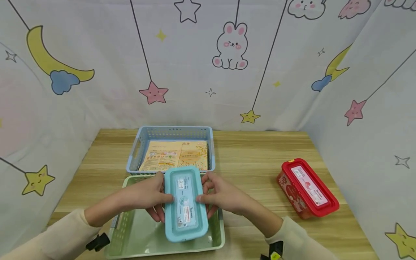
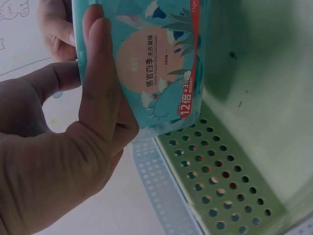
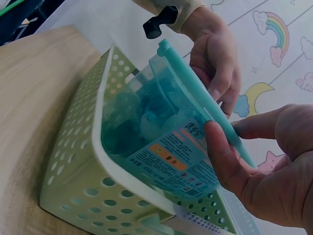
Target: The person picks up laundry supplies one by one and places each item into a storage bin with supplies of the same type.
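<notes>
A teal-lidded box of laundry pods (image 1: 186,204) is held between both hands above the green basket (image 1: 143,249). My left hand (image 1: 146,195) grips its left edge, thumb on the lid and fingers along the side. On the opposite edge my right hand (image 1: 224,195) pinches the lid rim, thumb on top. Through the clear wall of the pod box (image 3: 146,117) in the right wrist view, blue pods show, and the box is tilted, its lower part inside the basket's rim. The left wrist view shows the box's printed side (image 2: 151,73).
Behind the green basket stands a blue basket (image 1: 138,155) with flat yellow printed packages (image 1: 177,155) in it. A red-lidded box (image 1: 308,189) sits on the wooden table (image 1: 253,151) at the right. Patterned cloth (image 1: 195,72) hangs behind and at both sides.
</notes>
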Tool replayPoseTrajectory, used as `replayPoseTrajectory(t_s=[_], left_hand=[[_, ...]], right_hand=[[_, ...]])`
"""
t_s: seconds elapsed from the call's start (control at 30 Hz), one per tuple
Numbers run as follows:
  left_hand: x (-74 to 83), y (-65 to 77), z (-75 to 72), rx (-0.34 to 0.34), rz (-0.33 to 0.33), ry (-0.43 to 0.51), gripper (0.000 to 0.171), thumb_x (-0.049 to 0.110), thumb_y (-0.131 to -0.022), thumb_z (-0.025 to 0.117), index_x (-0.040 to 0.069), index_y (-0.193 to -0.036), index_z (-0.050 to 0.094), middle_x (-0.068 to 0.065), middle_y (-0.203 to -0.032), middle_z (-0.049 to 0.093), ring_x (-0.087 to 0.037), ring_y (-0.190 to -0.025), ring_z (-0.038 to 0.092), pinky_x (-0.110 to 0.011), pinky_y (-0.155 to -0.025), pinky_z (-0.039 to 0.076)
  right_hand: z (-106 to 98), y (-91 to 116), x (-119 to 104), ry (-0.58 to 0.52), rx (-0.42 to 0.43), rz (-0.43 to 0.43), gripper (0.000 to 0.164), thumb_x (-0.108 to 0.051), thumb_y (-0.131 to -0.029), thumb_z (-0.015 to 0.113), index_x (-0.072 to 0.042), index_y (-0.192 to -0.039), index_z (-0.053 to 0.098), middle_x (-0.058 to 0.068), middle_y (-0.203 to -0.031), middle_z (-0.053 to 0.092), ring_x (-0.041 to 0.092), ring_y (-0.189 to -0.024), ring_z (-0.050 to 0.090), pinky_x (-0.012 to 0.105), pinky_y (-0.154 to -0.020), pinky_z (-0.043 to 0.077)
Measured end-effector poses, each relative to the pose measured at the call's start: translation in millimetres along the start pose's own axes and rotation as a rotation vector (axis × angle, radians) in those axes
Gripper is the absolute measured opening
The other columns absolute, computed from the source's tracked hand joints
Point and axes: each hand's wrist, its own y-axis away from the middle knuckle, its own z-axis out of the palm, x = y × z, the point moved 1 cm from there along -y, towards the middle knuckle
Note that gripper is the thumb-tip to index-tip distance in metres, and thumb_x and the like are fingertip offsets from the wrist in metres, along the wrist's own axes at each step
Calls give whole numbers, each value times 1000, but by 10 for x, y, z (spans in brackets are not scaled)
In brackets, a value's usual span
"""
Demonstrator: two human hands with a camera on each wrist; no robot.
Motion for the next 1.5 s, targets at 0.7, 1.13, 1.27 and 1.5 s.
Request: replayPoseTrajectory(t_s=[0.7,1.13,1.27,1.5], left_hand=[[-417,-92,93,-19,-14,63,30,7,-103,65,-13,-116,48,-23,-74,73,-31,-65,76,-42,-59,64],[-250,-41,-20,345,112,-613,96,45,-82,92,-11,-142,42,-16,-109,63,-24,-83,65,-44,-72,56],[-216,-63,-17,320,281,-849,112,55,-75,94,-4,-155,42,-23,-144,50,-38,-120,60,-56,-97,55],[-279,-191,-51,238,600,-1118,134,58,-67,98,0,-165,28,-18,-168,34,-42,-151,37,-61,-114,42]], right_hand=[[108,-130,164,256,41,27,42,-4,-98,74,2,-133,50,9,-94,60,17,-58,67,50,-58,62],[30,-222,79,597,43,-107,51,-9,-100,69,8,-146,55,0,-87,62,8,-73,56,24,-66,50],[14,-263,66,646,57,-163,44,-6,-100,69,7,-141,61,-1,-85,61,9,-73,55,25,-67,50],[8,-358,39,755,90,-216,38,-5,-101,68,3,-138,66,-3,-83,60,9,-75,53,26,-68,47]])
